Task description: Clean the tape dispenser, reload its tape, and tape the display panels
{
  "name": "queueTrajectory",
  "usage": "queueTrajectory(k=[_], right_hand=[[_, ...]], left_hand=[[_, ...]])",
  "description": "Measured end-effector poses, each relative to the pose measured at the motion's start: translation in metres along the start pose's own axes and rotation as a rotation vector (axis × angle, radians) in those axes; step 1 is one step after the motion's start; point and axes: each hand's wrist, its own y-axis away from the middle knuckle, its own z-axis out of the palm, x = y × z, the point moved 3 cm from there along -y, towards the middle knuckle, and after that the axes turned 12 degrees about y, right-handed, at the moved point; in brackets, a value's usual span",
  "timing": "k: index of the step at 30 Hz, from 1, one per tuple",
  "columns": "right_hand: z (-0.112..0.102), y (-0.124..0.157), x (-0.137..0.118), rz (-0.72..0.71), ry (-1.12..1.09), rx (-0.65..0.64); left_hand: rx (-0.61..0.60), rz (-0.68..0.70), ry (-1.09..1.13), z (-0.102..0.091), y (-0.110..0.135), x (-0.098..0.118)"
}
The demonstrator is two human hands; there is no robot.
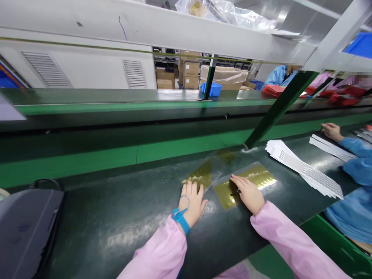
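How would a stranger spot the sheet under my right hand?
On the dark bench, look left of the white stack. A gold sheet lies flat under the right hand. The other gold sheet, by the left hand, is duller; this one is nearer the stack.

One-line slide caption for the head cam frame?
Left hand and right hand rest on two gold-printed sheets on a dark green bench; white sheet stack lies to the right.

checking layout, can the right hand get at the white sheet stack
Probably yes: the right hand rests on a gold sheet, and the white sheet stack lies beside it on the same dark surface with nothing between.
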Motion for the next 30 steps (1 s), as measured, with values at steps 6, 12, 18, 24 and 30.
queueTrajectory(k=[6,12,18,24,30], right_hand=[[0.011,-0.026,0.084,0.354,0.035,-0.019],[0.019,-0.09,0.111,0.457,0.037,-0.108],[0.013,-0.127,0.049,0.252,0.006,-0.127],[-0.019,-0.125,0.016,0.145,0.004,-0.098],[-0.056,-0.038,0.033,0.308,0.068,-0.03]], left_hand=[[-0.063,0.104,0.049,-0.005,0.093,-0.008],[-0.241,0.22,0.14,-0.011,0.151,-0.002],[-0.34,0.362,0.205,-0.022,0.077,0.033],[-0.198,0.356,0.162,-0.001,-0.015,0.068],[-0.171,0.4,0.169,0.019,-0.028,0.092]])
